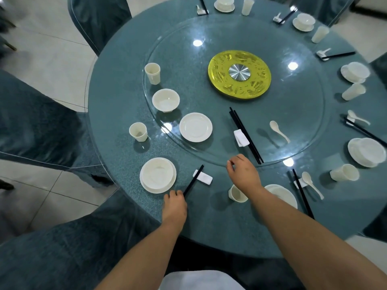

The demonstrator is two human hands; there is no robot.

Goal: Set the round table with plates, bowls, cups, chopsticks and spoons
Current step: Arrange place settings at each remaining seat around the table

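My left hand [175,203] pinches the near end of a black chopstick pair [193,180] that leans across a white rest [204,177]. Left of it a white bowl sits in a plate [157,174], and a cup [138,131] stands beyond. My right hand [243,171] hovers with fingers curled and nothing in it, near the glass turntable's [188,51] edge. On the turntable lie another chopstick pair [245,133] across a second rest [241,138], a spoon [279,130], an empty plate [195,127], a bowl [165,100] and another cup [152,73].
A cup [237,194] and a bowl on a plate [283,194] stand under my right forearm. Finished place settings ring the right and far rim. A gold disc [239,74] marks the turntable's centre. Chairs in blue covers [39,126] crowd the left and near sides.
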